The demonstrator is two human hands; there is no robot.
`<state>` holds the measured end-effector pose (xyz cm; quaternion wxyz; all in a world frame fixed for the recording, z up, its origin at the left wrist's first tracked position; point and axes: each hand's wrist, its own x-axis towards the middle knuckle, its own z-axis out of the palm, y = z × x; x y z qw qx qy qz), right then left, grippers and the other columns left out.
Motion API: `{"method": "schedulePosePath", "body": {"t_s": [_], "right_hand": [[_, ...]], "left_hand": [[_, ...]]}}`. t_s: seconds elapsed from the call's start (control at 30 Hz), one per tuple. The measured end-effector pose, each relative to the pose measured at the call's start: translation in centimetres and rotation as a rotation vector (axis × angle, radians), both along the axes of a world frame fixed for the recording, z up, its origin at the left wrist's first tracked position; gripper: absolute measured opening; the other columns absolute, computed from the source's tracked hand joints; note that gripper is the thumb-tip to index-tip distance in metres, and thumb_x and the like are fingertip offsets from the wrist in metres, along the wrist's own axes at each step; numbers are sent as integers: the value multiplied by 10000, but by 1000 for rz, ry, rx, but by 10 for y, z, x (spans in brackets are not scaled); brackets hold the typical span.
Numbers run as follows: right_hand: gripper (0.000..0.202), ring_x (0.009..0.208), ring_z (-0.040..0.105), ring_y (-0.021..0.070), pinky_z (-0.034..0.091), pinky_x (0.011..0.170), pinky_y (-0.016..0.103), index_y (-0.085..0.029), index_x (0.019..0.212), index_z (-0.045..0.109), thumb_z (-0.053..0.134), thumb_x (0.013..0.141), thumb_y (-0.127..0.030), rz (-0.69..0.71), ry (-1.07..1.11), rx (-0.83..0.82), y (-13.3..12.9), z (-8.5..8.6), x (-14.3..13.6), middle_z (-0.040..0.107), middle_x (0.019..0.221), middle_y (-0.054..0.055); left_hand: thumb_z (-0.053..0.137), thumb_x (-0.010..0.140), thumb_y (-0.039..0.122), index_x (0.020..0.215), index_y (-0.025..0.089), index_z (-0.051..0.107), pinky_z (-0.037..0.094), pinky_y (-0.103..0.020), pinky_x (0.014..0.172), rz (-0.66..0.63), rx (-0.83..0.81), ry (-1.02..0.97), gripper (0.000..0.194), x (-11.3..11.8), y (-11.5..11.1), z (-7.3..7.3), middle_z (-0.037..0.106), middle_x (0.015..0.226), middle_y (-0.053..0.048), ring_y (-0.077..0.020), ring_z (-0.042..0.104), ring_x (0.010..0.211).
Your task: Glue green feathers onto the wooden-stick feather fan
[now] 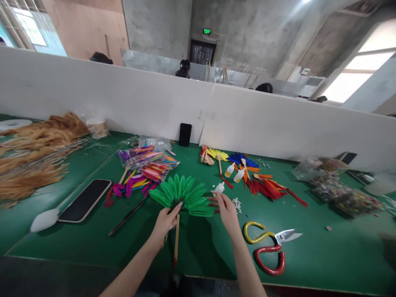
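A fan of bright green feathers point(181, 192) spreads out above the middle of the table's front part. My left hand point(167, 222) is closed around the base of the fan, thumb on top where the feathers meet. Its wooden handle point(177, 239) points down toward the table edge, with a dark red cord at its end. At the fan's right edge is my right hand point(227, 212), fingers apart and reaching to the outermost feathers; whether they touch is unclear. Just beyond those fingers is a small white bottle point(219, 188), partly hidden.
Scissors point(276, 243) lie right of my right arm, near small white beads point(236, 205). Glue bottles point(239, 176), a yellow feather fan point(218, 154) and red feathers point(269, 187) lie behind. Leftward are bagged feathers point(151, 163), a phone point(85, 201) and tan fibres point(46, 140). A white partition point(139, 99) stands behind.
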<state>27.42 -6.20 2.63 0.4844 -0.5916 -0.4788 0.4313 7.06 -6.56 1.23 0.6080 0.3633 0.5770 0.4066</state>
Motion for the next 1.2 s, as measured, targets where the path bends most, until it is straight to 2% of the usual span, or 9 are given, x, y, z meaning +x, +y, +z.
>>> {"method": "schedulePosePath", "body": {"t_s": [0.03,0.1,0.17,0.23,0.33,0.47,0.73,0.9,1.2], "right_hand": [[577,805,671,268,524,516,315,-161,1115,561,506,752,-606,15,38,-17,-11,-7,-4,688,934,132],[561,817,669,270,546,631,365,-174,1083,580,671,658,-529,185,136,-120,-31,-19,-18,694,914,111],[547,887,659,250,528,770,386,-179,1109,564,710,661,-457,368,273,-165,-45,-28,-38,677,1003,101],[632,929,650,238,523,788,385,-211,1222,476,696,684,-461,429,408,-181,-51,-32,-59,648,1081,86],[634,868,663,245,545,716,378,-197,1160,505,697,652,-524,393,447,-193,-46,-31,-81,672,962,61],[573,670,676,234,556,593,375,-167,1029,562,695,633,-560,372,406,-225,-36,-27,-87,677,786,34],[569,623,681,217,561,572,349,-174,967,616,669,616,-620,302,327,-178,-36,-30,-87,694,898,64],[563,590,676,227,560,542,349,-165,970,641,627,654,-631,257,260,-137,-36,-32,-91,705,813,78],[360,596,678,247,554,535,357,-180,905,671,614,739,-493,243,178,-58,-37,-28,-92,706,788,83]], "left_hand": [[659,516,671,422,192,385,189,-201,354,-8,6,-4,560,0,1,1,283,278,93,-36,271,281],[672,516,656,424,191,386,179,-202,350,-28,19,-15,553,0,1,3,286,287,93,-36,267,282],[673,542,635,427,191,383,176,-203,346,-44,28,-26,542,3,1,3,291,299,91,-36,263,286],[659,577,620,424,191,371,194,-201,345,-43,29,-29,539,8,0,1,300,311,88,-39,270,295],[662,568,619,446,183,395,228,-194,349,-14,17,-14,525,12,-3,-3,343,346,80,-50,315,323],[667,546,634,519,171,451,273,-188,364,3,-1,1,511,12,-4,-4,389,401,76,-66,375,365],[609,586,675,421,190,373,181,-199,333,-65,-10,-5,564,6,-2,0,267,319,90,-47,260,298],[592,572,700,425,195,377,174,-199,328,-65,5,4,568,8,-2,0,276,312,89,-46,258,290],[602,551,706,461,194,407,175,-195,319,-57,17,10,556,4,-2,-2,287,301,93,-46,247,283]]}}
